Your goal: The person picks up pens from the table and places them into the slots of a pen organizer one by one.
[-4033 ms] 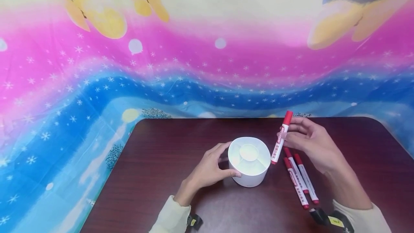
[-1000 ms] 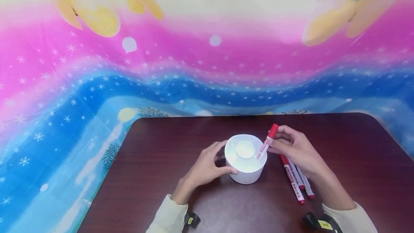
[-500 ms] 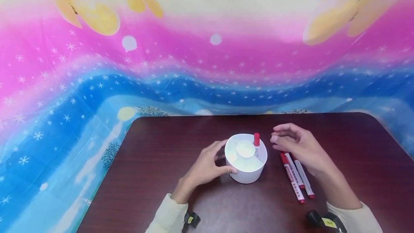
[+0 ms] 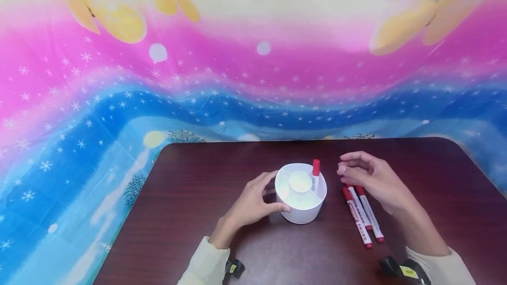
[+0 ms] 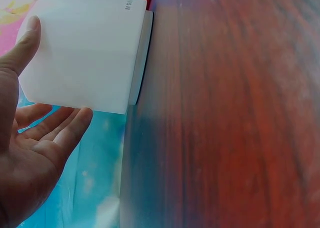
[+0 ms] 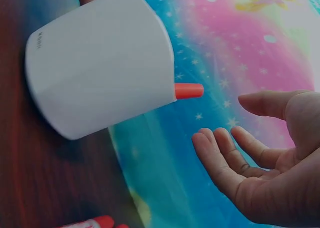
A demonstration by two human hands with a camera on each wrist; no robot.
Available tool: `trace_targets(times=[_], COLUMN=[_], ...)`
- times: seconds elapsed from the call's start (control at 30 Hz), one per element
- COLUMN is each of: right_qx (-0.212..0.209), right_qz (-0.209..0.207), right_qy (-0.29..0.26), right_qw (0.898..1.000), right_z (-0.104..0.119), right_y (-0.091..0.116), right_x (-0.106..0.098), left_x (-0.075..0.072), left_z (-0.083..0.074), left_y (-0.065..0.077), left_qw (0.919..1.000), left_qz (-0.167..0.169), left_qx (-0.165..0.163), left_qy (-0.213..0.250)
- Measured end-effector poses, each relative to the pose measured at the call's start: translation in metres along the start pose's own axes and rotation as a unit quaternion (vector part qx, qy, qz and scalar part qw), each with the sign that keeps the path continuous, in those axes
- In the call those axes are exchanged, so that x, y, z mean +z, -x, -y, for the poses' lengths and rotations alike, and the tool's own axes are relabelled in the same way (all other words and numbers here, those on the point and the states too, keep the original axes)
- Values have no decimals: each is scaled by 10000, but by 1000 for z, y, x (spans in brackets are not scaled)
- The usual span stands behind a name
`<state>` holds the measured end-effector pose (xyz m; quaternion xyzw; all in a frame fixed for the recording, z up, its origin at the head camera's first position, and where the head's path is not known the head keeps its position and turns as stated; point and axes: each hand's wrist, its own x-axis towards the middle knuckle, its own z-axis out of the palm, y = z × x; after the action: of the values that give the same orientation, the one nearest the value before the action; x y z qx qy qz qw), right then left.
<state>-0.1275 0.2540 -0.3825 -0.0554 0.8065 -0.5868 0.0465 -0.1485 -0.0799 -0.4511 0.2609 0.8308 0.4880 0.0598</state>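
Note:
A white round pen holder [image 4: 303, 214] with a central ring and divided compartments stands upright on the table. My left hand [image 4: 253, 201] grips its left side, thumb in front and fingers behind; the left wrist view shows the thumb on the wall of the holder [image 5: 85, 52]. One red-capped marker [image 4: 316, 174] stands in the right-hand compartment, cap up above the rim, its lower part hidden. My right hand [image 4: 382, 184] hovers right of the holder with nothing in it, fingers apart from the thumb, as the right wrist view also shows. Below it lie three red-and-white markers [image 4: 358, 217] side by side.
The dark wood table [image 4: 206, 170] has rounded back corners. Behind it hangs a pink and blue printed cloth [image 4: 245, 82] with snowflakes. Black straps [image 4: 408, 269] with yellow labels sit at both wrists.
The marker pinched in my right hand went into the holder's right compartment and was let go. My right hand then drew back to the right. My left hand kept its grip on the holder.

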Motion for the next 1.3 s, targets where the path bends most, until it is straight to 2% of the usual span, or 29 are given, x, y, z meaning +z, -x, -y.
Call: trace_targets(times=[0.23, 0.4, 0.77, 1.03, 1.3], right_qx=[32, -90, -206, 79, 262], right_qz=[-93, -174, -237, -275, -230], right_qy=[244, 129, -35, 306, 499], right_qw=[9997, 9997, 9995, 9991, 9981], right_z=[-15, -28, -52, -60, -64], right_y=[9, 15, 24, 27, 27], right_x=[-11, -21, -38, -42, -42], left_x=[-7, -13, -10, -6, -3], left_z=[-1, -3, -1, -1, -1], left_y=[1, 1, 1, 1, 1], left_qw=[9995, 9994, 9993, 9995, 9972], left_qz=[29, -10, 69, 117, 106], left_qx=[-105, -145, 1, 55, 80], left_qy=[-303, -316, -366, -294, -733])
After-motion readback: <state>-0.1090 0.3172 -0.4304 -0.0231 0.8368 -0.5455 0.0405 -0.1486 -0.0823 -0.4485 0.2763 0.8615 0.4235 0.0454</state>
